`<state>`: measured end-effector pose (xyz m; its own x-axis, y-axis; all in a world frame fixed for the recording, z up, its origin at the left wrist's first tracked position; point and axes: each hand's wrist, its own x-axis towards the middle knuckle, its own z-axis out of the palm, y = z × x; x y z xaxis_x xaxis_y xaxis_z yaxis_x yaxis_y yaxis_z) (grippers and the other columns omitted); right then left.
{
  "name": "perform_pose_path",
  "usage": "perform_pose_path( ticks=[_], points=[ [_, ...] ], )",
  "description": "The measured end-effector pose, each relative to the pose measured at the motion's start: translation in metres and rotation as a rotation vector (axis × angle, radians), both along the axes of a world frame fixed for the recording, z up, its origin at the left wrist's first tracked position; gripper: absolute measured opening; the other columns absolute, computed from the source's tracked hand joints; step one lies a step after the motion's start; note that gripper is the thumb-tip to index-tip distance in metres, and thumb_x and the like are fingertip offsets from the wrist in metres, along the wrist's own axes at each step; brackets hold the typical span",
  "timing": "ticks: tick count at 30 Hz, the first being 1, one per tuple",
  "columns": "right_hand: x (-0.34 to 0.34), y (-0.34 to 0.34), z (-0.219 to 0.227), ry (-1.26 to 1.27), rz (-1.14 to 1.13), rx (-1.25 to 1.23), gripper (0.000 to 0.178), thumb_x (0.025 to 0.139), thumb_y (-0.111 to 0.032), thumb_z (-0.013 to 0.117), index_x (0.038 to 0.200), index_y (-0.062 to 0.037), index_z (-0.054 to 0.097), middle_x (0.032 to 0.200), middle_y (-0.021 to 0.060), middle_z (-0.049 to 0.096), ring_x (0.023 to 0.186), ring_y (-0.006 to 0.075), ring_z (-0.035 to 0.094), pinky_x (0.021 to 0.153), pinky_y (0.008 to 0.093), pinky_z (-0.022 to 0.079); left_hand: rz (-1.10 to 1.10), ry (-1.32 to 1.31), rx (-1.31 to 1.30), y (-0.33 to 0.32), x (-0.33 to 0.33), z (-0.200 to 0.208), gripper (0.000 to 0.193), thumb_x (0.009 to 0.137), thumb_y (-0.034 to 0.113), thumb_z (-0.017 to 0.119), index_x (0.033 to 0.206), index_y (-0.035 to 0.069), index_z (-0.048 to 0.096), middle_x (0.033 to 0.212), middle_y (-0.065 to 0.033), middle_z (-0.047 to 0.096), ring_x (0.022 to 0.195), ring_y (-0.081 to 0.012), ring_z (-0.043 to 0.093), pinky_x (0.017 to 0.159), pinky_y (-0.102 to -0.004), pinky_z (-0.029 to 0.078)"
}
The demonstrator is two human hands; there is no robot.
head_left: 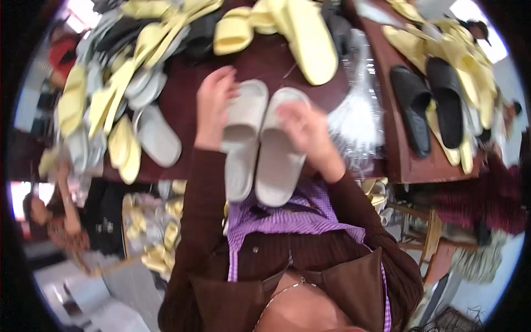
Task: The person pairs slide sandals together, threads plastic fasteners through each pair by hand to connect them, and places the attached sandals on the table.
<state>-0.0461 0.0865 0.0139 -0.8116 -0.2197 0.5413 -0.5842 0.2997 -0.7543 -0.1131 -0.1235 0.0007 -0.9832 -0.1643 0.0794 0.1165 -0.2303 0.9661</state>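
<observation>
A pair of light grey slide sandals is held side by side at the near edge of the table, soles down and toes away from me. My left hand [217, 105] grips the outer side of the left grey slide [240, 116], its fingers curled near the strap. Over the strap of the right grey slide [280, 166] lies my right hand [305, 130], gripping its outer side; its fingers are slightly blurred. The heels reach past the table edge, over my purple checked apron [293, 216].
Piled slides, yellow, grey and black, cover the left of the dark red table [182, 83]. A yellow slide [312, 47] lies ahead. Clear plastic bags [359, 110] are to the right, before another table with black slides [445, 105]. Other people work at both sides.
</observation>
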Motion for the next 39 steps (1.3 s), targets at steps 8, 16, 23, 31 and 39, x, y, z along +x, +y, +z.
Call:
perform_pose_path(
  ticks=[8,16,23,31,39],
  points=[
    [0.030,-0.017,-0.025,-0.336,0.055,0.389,0.029,0.083,-0.020,0.061,0.098,0.0034,0.053,0.088,0.0236,0.062,0.086,0.0411,0.060,0.075,0.0458,0.048,-0.015,-0.184,-0.218,-0.061,0.004,-0.057,0.020,0.089,0.021,0.059,0.100,0.004,0.063,0.083,-0.0004,0.060,0.069,-0.0067,0.052,0.060,-0.0203,0.043],
    [0.017,-0.032,-0.041,-0.259,-0.297,0.411,0.025,0.081,-0.021,0.061,0.084,0.0023,0.052,0.080,0.0217,0.061,0.074,0.0400,0.060,0.068,0.0466,0.048,-0.061,-0.129,-0.138,-0.057,0.005,-0.069,0.020,0.092,0.020,0.056,0.099,0.003,0.062,0.081,0.0007,0.059,0.066,-0.0055,0.050,0.055,-0.0188,0.040],
    [0.029,-0.009,-0.014,-0.151,-0.414,0.350,0.021,0.079,-0.017,0.061,0.087,0.0010,0.056,0.078,0.0222,0.061,0.071,0.0395,0.061,0.065,0.0458,0.048,-0.069,-0.087,0.128,-0.053,0.011,-0.058,0.017,0.092,0.018,0.055,0.096,0.003,0.061,0.076,0.0004,0.058,0.060,-0.0061,0.050,0.049,-0.0194,0.040],
    [-0.019,0.084,0.102,0.251,-0.683,0.703,0.018,0.077,-0.007,0.060,0.094,-0.0011,0.056,0.081,0.0233,0.061,0.078,0.0435,0.059,0.066,0.0477,0.048,-0.022,-0.221,-0.020,-0.052,0.016,-0.062,0.016,0.093,0.018,0.053,0.095,0.004,0.059,0.073,-0.0013,0.056,0.056,-0.0087,0.050,0.048,-0.0226,0.040],
    [-0.156,0.253,0.156,0.187,-0.897,1.310,0.027,0.083,-0.026,0.058,0.104,-0.0084,0.057,0.103,0.0142,0.063,0.097,0.0336,0.059,0.082,0.0465,0.046,-0.017,-0.205,0.124,-0.053,0.013,-0.060,0.014,0.091,0.016,0.053,0.092,0.004,0.060,0.070,-0.0015,0.057,0.054,-0.0077,0.052,0.045,-0.0217,0.042]
  ],
)
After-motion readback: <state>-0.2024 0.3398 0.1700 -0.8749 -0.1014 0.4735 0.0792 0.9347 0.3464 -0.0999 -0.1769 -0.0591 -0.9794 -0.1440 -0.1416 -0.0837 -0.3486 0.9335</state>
